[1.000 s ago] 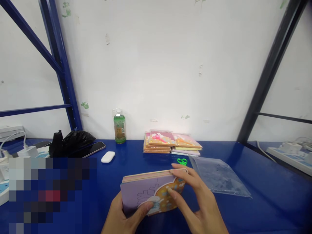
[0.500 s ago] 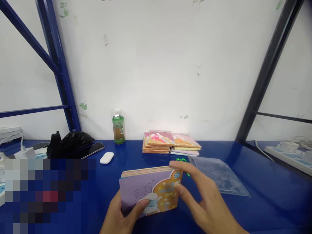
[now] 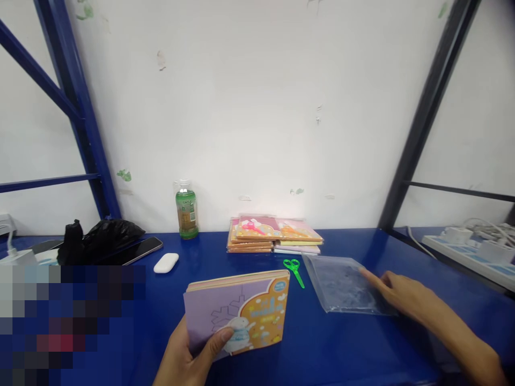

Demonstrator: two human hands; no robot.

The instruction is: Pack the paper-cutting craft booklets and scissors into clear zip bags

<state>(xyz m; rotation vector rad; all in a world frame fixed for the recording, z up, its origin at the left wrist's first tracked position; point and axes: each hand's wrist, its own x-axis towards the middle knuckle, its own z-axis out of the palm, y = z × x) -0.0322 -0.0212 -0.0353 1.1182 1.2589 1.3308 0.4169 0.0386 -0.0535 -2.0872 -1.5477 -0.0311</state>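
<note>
My left hand (image 3: 197,348) grips a thick stack of square paper sheets (image 3: 213,316), held upright and slightly tilted. Its front sheet is lilac with a line drawing and an orange printed panel with a small cartoon figure. The left thumb lies across the front; the other fingers are hidden behind. My right hand (image 3: 396,295) is over the right side of a clear plastic bag (image 3: 341,284) lying flat on the table. One finger stretches onto the bag; the rest are partly hidden. Green scissors (image 3: 295,272) lie between the stack and the bag.
Packs of coloured paper (image 3: 273,236) are piled against the wall. A green-labelled bottle (image 3: 187,214), a white case (image 3: 166,263), a phone (image 3: 145,249) and a black plastic bag (image 3: 108,236) stand or lie to the left. A power strip (image 3: 470,257) with cables is at the right.
My right hand has left the paper stack and moved right, onto the clear bag. The left hand still holds the stack. The scissors now show fully. The view has shifted slightly.
</note>
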